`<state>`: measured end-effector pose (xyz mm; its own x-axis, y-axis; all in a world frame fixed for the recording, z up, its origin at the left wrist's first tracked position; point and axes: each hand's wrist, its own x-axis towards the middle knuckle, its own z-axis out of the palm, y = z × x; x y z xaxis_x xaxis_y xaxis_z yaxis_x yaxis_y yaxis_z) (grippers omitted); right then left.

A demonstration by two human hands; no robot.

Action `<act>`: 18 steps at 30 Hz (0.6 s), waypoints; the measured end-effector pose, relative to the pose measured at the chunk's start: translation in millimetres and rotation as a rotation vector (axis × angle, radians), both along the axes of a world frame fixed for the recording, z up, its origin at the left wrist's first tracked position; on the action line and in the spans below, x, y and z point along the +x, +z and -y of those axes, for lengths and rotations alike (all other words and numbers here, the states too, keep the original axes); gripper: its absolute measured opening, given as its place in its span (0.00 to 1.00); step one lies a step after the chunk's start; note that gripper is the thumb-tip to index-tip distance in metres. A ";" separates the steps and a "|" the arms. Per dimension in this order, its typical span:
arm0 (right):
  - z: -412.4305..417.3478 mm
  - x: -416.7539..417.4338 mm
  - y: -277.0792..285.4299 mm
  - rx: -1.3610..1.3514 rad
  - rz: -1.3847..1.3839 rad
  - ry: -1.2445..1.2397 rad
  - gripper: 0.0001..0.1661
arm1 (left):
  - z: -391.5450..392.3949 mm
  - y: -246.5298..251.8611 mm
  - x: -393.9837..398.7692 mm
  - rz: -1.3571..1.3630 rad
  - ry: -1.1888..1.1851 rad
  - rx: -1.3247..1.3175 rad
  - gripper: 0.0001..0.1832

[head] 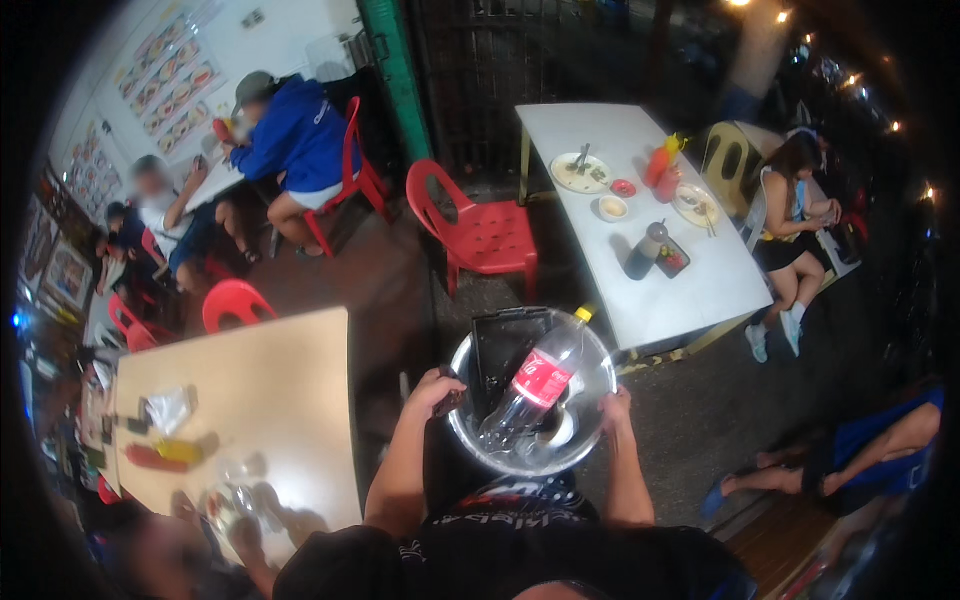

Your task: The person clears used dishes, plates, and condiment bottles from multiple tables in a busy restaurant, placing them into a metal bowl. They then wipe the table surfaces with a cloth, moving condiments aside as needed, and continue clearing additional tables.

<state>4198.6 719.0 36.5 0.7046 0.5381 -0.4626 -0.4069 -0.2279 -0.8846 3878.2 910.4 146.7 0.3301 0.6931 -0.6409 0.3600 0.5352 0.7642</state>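
A round metal basin (517, 472) is held in front of my body, one hand on each side. My left hand (431, 396) is closed at its left rim, with a dark, rough-looking item (448, 391) also under the fingers; I cannot tell what that is. At the right rim, my right hand (616, 410) has its grip. Inside the basin, a transparent plastic Coca-Cola bottle (541, 376) with a yellow cap leans diagonally, apparently without drink in it. Behind it stands a black tray (495, 349). White bowls or cups (561, 429) lie partly hidden beside the bottle.
Ahead to the right, a white table (577, 127) bears used plates (581, 180), sauce bottles (660, 166) and a dark condiment bottle (645, 251). A red plastic chair (480, 232) stands ahead. A wooden-topped table (300, 375) is at left. Several people sit around.
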 end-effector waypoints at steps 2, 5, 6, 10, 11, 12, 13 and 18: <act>-45.4 15.0 -12.2 -0.003 -0.027 -0.008 0.18 | -56.2 -4.9 17.0 -0.060 0.009 0.036 0.14; -109.2 14.5 -18.8 0.006 -0.057 -0.099 0.16 | -132.3 -3.4 41.4 -0.120 -0.015 -0.051 0.14; -131.5 19.1 -27.1 0.049 -0.096 -0.117 0.15 | -162.1 -13.3 50.3 -0.162 -0.044 -0.056 0.11; -222.8 31.6 -41.4 0.013 -0.099 -0.141 0.14 | -255.5 -38.4 85.1 -0.140 -0.053 -0.073 0.08; -249.0 34.8 -47.0 0.016 -0.083 -0.132 0.15 | -286.1 -74.4 71.1 -0.116 -0.112 -0.055 0.07; -255.9 41.2 -63.1 -0.021 -0.055 -0.126 0.16 | -296.2 -87.7 82.6 -0.102 -0.095 -0.060 0.07; -264.6 54.1 -91.3 -0.030 -0.004 -0.138 0.17 | -308.1 -95.0 100.6 -0.080 -0.081 -0.057 0.07; -328.4 103.5 -158.6 -0.113 -0.051 -0.210 0.18 | -403.9 -143.7 174.2 -0.242 -0.225 -0.119 0.15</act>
<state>4302.0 1047.4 -122.0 0.7694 0.3250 -0.5499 -0.4996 -0.2301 -0.8351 4052.4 1314.3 3.0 0.2949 0.5362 -0.7909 0.6423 0.5016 0.5796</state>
